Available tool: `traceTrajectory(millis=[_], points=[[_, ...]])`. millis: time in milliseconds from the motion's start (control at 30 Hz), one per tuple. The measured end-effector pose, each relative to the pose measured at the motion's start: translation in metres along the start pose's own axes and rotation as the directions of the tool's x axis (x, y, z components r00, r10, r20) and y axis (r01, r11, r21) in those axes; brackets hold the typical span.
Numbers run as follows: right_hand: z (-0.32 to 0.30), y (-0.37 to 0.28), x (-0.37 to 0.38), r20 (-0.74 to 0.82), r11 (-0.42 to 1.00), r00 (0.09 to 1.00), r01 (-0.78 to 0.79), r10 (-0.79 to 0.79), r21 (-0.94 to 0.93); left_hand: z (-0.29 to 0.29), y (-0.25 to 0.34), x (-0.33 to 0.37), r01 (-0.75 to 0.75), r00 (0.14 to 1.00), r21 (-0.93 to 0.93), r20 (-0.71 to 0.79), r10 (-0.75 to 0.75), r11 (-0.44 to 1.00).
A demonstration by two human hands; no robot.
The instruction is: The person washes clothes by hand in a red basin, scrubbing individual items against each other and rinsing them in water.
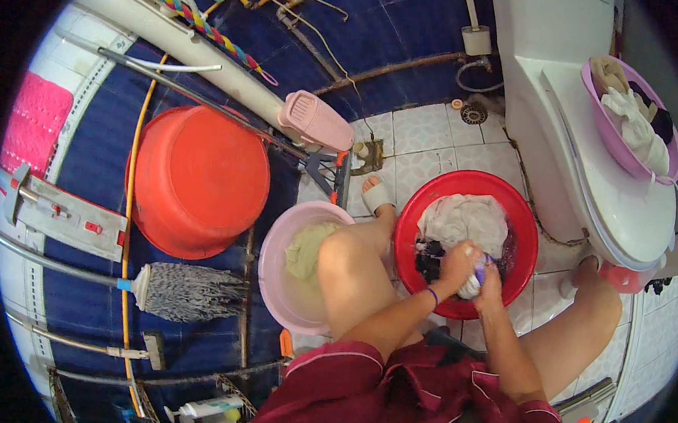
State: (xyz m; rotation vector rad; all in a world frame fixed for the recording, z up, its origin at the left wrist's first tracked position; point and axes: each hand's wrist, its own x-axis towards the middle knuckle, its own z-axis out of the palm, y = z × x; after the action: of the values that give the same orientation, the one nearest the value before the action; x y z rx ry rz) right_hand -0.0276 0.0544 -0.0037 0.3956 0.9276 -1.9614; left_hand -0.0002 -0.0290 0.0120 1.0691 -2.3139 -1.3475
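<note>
- maroon garment (410, 400) over the lap, nearest;
- left hand (456, 268), fingers curled round bunched white cloth (469, 287), which sits between both palms;
- right hand (491, 288), fingers closed on a purple object (490, 271) beside that cloth;
- both over the red basin (528, 254)

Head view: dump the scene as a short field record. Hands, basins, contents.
left hand: closed on white-and-purple item, kind unclear
right hand: closed on same item
red basin: under the hands; white cloth, dark cloth inside
pale pink basin: left of red basin; pale green cloth inside
lilac basin: on toilet lid; heaped fabrics inside
</note>
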Motion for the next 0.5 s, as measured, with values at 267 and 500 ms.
traceTrajectory(millis=[267,500], points=[[-0.007,-0.001,0.010,-0.098,0.982,0.989,-0.095,0.112,0.165,0.008,0.006,-0.016,0.005,0.983,0.116,0.181,-0.026,0.993],[-0.060,-0.014,0.045,0.047,0.993,0.996,0.074,-0.078,0.092,0.028,0.033,-0.031,-0.347,0.930,0.030,0.136,0.340,0.937]])
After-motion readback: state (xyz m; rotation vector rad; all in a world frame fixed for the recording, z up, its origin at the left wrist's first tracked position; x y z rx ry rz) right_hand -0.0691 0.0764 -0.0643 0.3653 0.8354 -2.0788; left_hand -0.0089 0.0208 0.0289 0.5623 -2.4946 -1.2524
